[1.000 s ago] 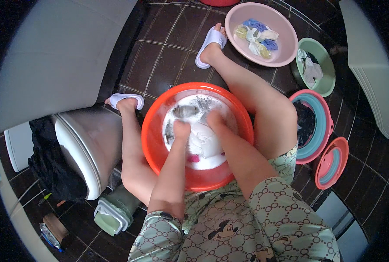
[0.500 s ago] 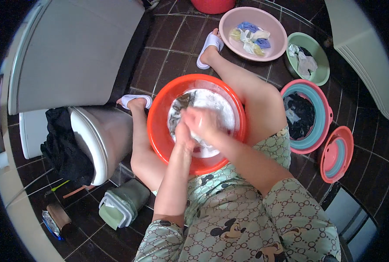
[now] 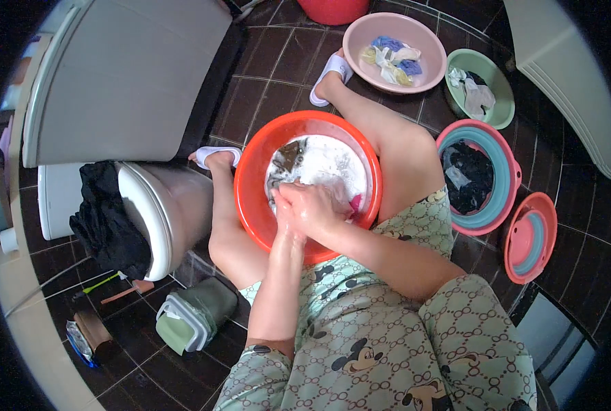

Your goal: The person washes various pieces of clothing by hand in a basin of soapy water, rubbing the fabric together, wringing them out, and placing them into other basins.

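Observation:
An orange-red basin (image 3: 246, 198) stands between my legs, with white suds (image 3: 333, 157) and wet cloth inside. Dark brown and grey patterned fabric (image 3: 290, 159) shows at the basin's left side, and a small pink bit of fabric (image 3: 355, 202) at its right. Over the basin's near half, my left hand (image 3: 285, 214) and my right hand (image 3: 312, 209) are closed against each other, wet with foam. A pale, blurred piece of something pokes out beside the right hand; what lies between the palms is hidden.
To the right stand a pink basin (image 3: 352, 61), a green basin (image 3: 504, 103), a pink-and-blue folding basin (image 3: 504, 181) with dark clothes, and a smaller folding basin (image 3: 524, 267). Left are a toilet (image 3: 144, 219) draped with black cloth (image 3: 103, 229) and a bin (image 3: 213, 308).
Both hands have moved slightly nearer to me, still pressed together. More of the suds and the pink bit of fabric show now. The view has shifted a little.

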`<action>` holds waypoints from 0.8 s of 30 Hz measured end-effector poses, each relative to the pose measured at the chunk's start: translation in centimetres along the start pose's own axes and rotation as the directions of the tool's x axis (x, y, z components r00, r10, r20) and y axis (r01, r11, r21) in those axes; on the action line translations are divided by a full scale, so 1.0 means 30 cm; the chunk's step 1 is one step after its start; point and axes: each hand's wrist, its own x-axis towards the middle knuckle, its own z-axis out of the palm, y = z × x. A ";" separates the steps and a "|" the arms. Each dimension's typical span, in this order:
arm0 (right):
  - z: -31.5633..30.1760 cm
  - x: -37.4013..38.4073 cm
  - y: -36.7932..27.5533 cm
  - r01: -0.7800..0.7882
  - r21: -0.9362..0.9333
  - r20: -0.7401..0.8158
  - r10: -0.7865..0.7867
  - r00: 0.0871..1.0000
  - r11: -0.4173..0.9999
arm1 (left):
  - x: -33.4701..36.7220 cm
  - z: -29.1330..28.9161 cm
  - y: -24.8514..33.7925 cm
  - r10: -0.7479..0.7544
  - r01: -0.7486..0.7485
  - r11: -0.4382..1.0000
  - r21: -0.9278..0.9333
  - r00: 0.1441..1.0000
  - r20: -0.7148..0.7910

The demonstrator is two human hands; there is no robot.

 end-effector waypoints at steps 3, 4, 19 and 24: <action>-0.023 0.034 0.104 -0.249 -0.009 -0.004 0.249 0.969 0.969 | -0.012 0.086 0.008 -0.181 0.217 0.969 0.119 0.949 -0.257; -0.039 0.057 0.114 -0.271 -0.056 -0.087 0.266 0.960 0.961 | -0.027 0.155 0.001 -0.142 0.197 0.971 0.136 0.932 -0.333; -0.004 -0.025 -0.048 0.056 -0.083 0.038 -0.053 0.998 0.995 | -0.023 0.012 0.012 0.065 -0.064 0.998 -0.018 0.993 0.095; -0.042 0.056 0.099 -0.217 -0.077 -0.007 0.217 0.976 0.973 | -0.036 0.170 0.034 -0.117 0.167 0.974 0.150 0.948 -0.295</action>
